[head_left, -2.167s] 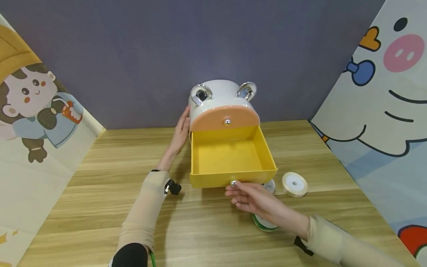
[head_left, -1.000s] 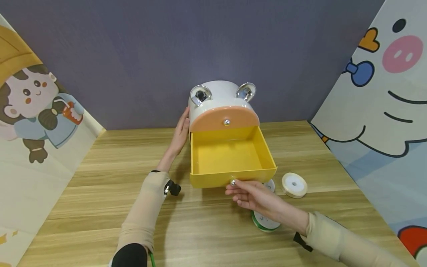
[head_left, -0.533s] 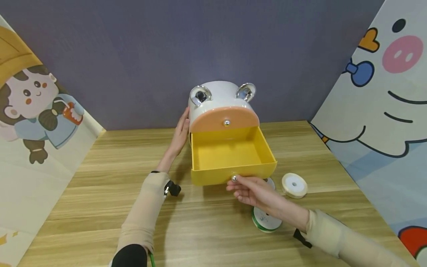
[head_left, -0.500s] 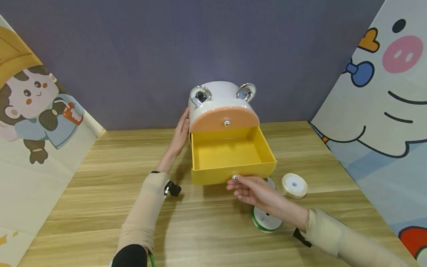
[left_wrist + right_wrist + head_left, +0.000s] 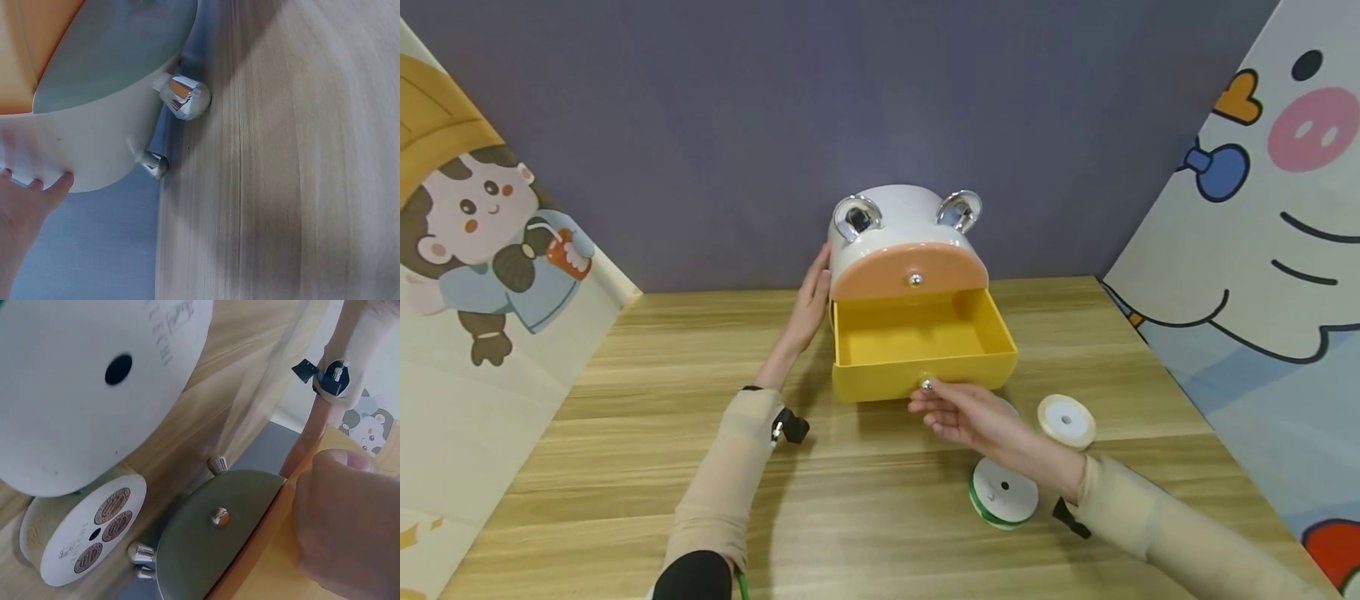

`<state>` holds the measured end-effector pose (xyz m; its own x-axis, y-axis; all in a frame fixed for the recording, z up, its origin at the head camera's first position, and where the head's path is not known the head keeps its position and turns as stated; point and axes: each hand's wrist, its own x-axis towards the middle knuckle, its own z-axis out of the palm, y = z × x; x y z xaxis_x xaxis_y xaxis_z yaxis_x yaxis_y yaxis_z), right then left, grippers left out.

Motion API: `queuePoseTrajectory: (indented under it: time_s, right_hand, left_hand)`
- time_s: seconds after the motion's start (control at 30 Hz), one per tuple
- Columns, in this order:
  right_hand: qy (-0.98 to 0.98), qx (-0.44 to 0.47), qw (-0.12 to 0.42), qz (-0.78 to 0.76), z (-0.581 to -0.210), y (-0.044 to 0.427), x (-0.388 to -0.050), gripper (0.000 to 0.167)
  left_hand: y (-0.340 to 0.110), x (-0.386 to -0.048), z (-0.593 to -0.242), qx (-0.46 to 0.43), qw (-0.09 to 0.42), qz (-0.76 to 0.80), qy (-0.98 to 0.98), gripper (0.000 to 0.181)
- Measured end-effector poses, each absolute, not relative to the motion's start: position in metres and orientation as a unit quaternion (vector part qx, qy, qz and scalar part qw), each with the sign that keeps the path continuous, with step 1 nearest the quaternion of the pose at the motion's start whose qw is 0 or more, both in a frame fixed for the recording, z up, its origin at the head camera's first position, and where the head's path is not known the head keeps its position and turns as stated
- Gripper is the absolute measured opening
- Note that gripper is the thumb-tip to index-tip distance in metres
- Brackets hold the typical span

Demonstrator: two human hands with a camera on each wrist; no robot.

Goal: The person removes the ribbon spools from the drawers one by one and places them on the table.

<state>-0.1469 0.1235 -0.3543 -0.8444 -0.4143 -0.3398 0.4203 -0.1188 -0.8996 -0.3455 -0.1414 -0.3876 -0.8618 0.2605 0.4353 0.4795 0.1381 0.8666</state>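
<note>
A white box with silver ears stands against the back wall, its upper drawer front orange and closed. The lower yellow drawer is pulled out, with nothing inside. My left hand lies flat along the box's left side; in the left wrist view its fingertips touch the white wall. My right hand pinches the silver knob of the yellow drawer between thumb and fingers. In the right wrist view, my right hand is at the yellow drawer front, hiding the knob.
A green-edged white spool lies below my right wrist and a cream spool to its right. A third spool, printed with brown circles, is mostly hidden from the head view by my right hand. Printed panels flank the wooden table.
The yellow drawer has slid part of the way inward, toward the box, and my right hand has moved with it, uncovering more of the green-edged spool. My left hand stays on the box's side.
</note>
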Motion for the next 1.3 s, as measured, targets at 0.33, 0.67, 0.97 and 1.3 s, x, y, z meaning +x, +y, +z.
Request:
queuePoseTrajectory:
  time_s: [0.33, 0.67, 0.97, 1.3]
  right_hand:
    - [0.601, 0.006, 0.265, -0.754, -0.353, 0.121, -0.163, 0.034]
    - [0.601, 0.021, 0.254, -0.758, -0.354, 0.117, -0.178, 0.030]
    - [0.601, 0.015, 0.250, -0.759, -0.353, 0.118, -0.189, 0.030]
    - [0.608, 0.006, 0.244, -0.756, -0.353, 0.117, -0.199, 0.032]
  left_hand:
    - [-0.139, -0.320, -0.356, -0.246, 0.064, -0.615, -0.746, 0.051]
    - [-0.139, -0.320, -0.358, -0.249, 0.062, -0.618, -0.743, 0.051]
    - [-0.140, -0.322, -0.359, -0.253, 0.067, -0.615, -0.744, 0.051]
    - [-0.140, -0.322, -0.359, -0.249, 0.064, -0.617, -0.744, 0.051]
